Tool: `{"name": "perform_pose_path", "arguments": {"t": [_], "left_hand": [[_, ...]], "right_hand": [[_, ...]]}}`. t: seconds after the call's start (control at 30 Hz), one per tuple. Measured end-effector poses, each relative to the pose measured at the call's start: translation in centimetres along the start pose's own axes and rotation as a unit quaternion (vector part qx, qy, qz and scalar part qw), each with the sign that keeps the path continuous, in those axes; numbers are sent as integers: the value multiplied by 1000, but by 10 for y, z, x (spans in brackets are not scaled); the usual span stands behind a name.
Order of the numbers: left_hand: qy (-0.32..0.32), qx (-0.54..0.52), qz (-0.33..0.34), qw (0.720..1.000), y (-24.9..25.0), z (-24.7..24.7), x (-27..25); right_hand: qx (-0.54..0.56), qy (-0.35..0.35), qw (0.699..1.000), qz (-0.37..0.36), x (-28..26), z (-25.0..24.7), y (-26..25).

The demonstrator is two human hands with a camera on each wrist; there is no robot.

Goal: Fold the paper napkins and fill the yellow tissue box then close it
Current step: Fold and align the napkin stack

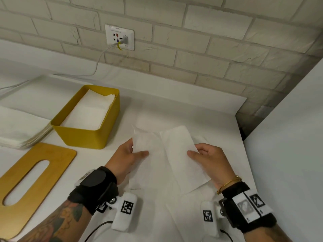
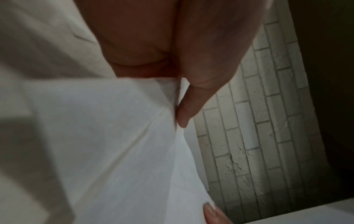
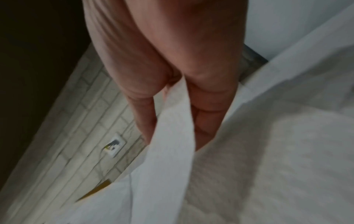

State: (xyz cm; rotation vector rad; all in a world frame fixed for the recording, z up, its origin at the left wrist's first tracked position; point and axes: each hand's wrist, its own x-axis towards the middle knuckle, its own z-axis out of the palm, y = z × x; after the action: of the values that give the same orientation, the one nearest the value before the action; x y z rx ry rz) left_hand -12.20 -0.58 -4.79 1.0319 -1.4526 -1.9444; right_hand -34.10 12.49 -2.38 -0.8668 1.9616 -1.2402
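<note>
Both hands hold one white napkin (image 1: 167, 154) above the counter (image 1: 201, 109): the left hand (image 1: 125, 158) pinches its left edge between thumb and fingers, and the right hand (image 1: 208, 159) pinches its right edge the same way. The yellow box (image 1: 82, 137) stands open to the far left, partly filled with folded napkins (image 1: 89, 110) (its lid (image 1: 33, 177) lies flat nearer, beside a napkin stack (image 1: 19, 130)).
</note>
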Motion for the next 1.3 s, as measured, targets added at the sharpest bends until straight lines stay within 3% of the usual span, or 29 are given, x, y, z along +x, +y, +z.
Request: {"name": "perform_pose_path", "arguments": {"t": [0.1, 0.23, 0.3, 0.4, 0.43, 0.57, 0.73, 0.83, 0.93, 1.1, 1.3], "left_hand": [[5, -40, -10, 999, -2, 3, 1], [-21, -98, -18, 995, -1, 5, 0], [-49, -113, -8, 992, 2, 3, -1], [-55, -138, 12, 989, 3, 0, -2], [-59, -147, 18, 987, 3, 1, -3], [-100, -165, 46, 980, 6, 5, -6], [-125, -248, 32, 960, 20, 6, -11], [-84, -224, -11, 971, 35, 6, -9], [-33, -164, 7, 986, 42, 9, -2], [11, -195, 24, 980, 43, 10, 0], [68, -257, 29, 964, 40, 0, 2]], "right_hand": [[-126, -26, 986, -102, -21, 21, -14], [-190, -164, 964, -92, -44, 48, -22], [-138, -146, 976, -87, -38, 46, -24], [-31, -14, 998, -56, -18, 32, -22], [-18, 0, 999, -43, -12, 29, -21], [26, -59, 998, -22, -7, 32, -19], [103, -63, 992, -34, -10, 37, -22], [89, -71, 993, -40, -13, 37, -22], [105, -68, 992, -24, -13, 38, -20], [100, -100, 990, -5, -25, 41, -8], [70, -75, 994, -33, -29, 21, -5]]}}
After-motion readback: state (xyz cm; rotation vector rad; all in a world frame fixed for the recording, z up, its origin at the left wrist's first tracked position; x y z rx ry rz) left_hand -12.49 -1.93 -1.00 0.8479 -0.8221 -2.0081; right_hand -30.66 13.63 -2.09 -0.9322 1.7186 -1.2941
